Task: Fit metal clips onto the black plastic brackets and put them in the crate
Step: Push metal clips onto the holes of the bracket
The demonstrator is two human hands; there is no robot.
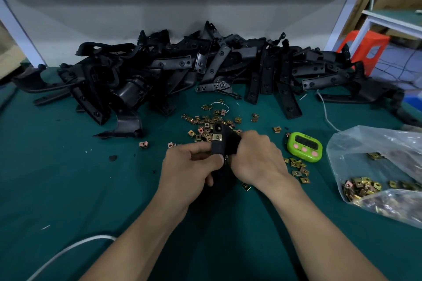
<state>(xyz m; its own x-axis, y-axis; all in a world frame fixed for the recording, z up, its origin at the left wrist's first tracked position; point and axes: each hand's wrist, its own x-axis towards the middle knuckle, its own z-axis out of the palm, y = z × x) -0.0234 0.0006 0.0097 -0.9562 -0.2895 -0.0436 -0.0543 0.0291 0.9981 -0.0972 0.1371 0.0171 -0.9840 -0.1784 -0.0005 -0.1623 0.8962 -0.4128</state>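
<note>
A black plastic bracket (221,141) stands upright between both hands at the middle of the table. A brass-coloured metal clip (217,137) sits on its left edge, below a round hole. My left hand (190,166) grips the bracket's lower part, thumb across its front. My right hand (255,157) grips the bracket from the right side. Loose metal clips (210,123) lie scattered just behind the hands. A large pile of black brackets (205,70) fills the back of the table. No crate is in view.
A green timer (304,146) lies right of my hands, with more clips (298,167) beside it. A clear plastic bag of clips (379,171) sits at the right edge. A white cable (68,250) crosses the green table cloth (68,178) at lower left. An orange stool (365,50) stands at back right.
</note>
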